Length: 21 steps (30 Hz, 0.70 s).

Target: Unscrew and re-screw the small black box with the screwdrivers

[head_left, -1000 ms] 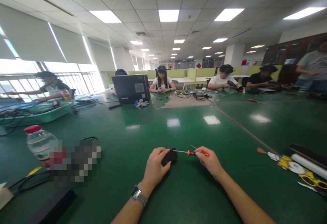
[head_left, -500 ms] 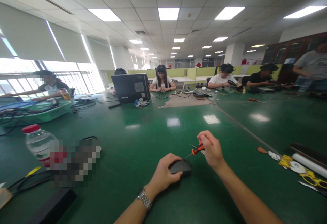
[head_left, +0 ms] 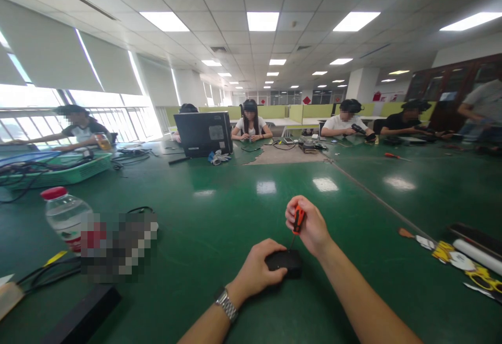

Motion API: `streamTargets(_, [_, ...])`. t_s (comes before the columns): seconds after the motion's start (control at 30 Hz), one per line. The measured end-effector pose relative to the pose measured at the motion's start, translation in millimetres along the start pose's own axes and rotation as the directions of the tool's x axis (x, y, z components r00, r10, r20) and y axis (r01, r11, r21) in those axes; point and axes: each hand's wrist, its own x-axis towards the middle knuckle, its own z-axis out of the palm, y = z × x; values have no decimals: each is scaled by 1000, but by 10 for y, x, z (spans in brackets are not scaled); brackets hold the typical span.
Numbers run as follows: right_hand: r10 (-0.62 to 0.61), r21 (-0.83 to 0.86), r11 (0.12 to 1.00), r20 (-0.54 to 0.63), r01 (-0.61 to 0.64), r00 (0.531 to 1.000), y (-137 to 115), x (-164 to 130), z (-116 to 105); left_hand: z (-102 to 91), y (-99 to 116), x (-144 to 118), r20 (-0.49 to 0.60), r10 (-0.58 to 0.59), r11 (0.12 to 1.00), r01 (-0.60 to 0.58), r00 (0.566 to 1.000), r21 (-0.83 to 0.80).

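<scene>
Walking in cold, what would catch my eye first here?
Front and centre, the right hand holds an orange screwdriver upright over a small black device, steadied by the left hand on the green table. A red-capped water bottle stands at left.

Both bare arms reach forward from the bottom of the view, and the two hands meet close together in the middle. The left hand (head_left: pixel 261 271) lies low with its palm down, fingers curled over to grip, and there is a shiny watch on its wrist. The right hand (head_left: pixel 309 226) is a bit higher, closed in a fist with its thumb side up.
</scene>
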Motion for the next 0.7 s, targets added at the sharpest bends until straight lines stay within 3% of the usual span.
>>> streamTargets(0.17, [-88,4,996,-28,88,996,-19,105,-83,3,-11,-8,12,-21,1000,21,1000,16])
streamTargets(0.47, [67,11,998,86,-68,994,-120,91,-86,7,-11,0,8,-34,999,33,999,10])
streamTargets(0.7, [21,41,999,-9,-21,1000,-60,103,-132,14,-15,4,0,-32,999,32,999,2])
